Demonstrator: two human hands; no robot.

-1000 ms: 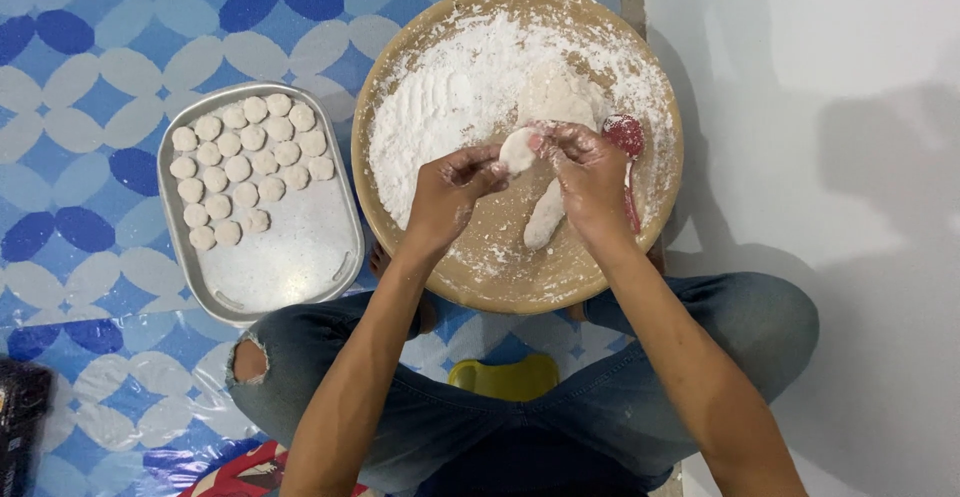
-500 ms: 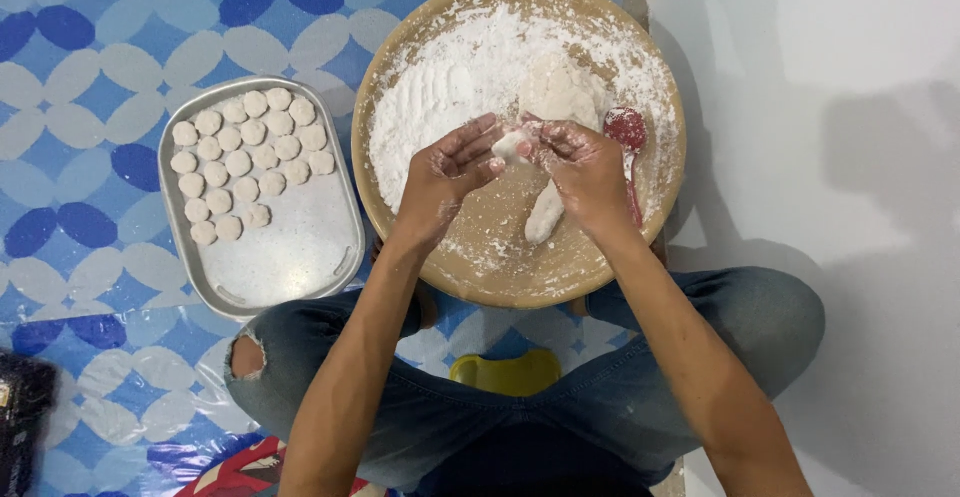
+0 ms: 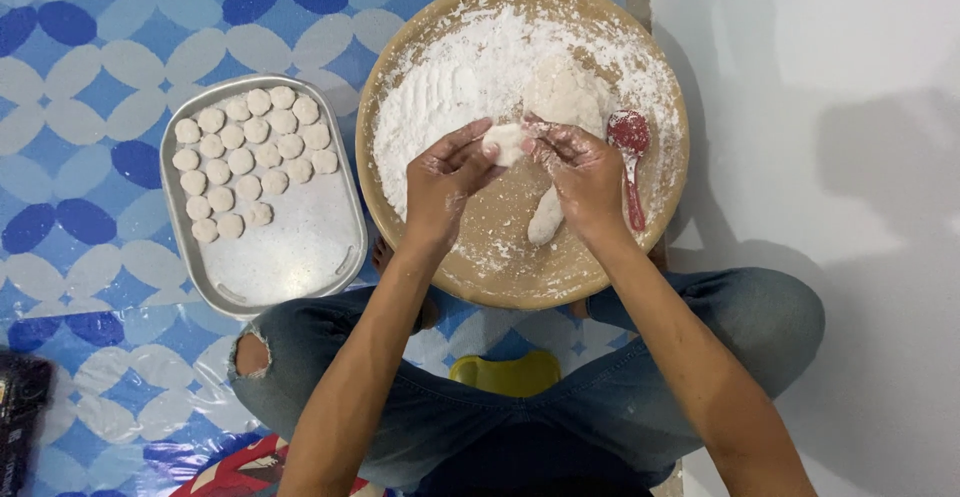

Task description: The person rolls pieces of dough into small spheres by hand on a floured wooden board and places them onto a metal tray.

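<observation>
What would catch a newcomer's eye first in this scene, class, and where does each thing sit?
At centre, the left hand and right hand pinch a small dough piece between them over a round wooden board heaped with white flour. A red spoon lies at the board's right side. To the left, on the blue patterned mat, a metal tray holds rows of flat dough discs.

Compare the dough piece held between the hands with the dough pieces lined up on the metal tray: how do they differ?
The dough piece is a single lump, pinched between the left hand and right hand above the floured round board; the tray pieces are many, lying untouched in rows on the metal tray. The held piece looks irregular and somewhat larger; the tray pieces are flattened rounds of even size. All are pale, floured dough.
</observation>
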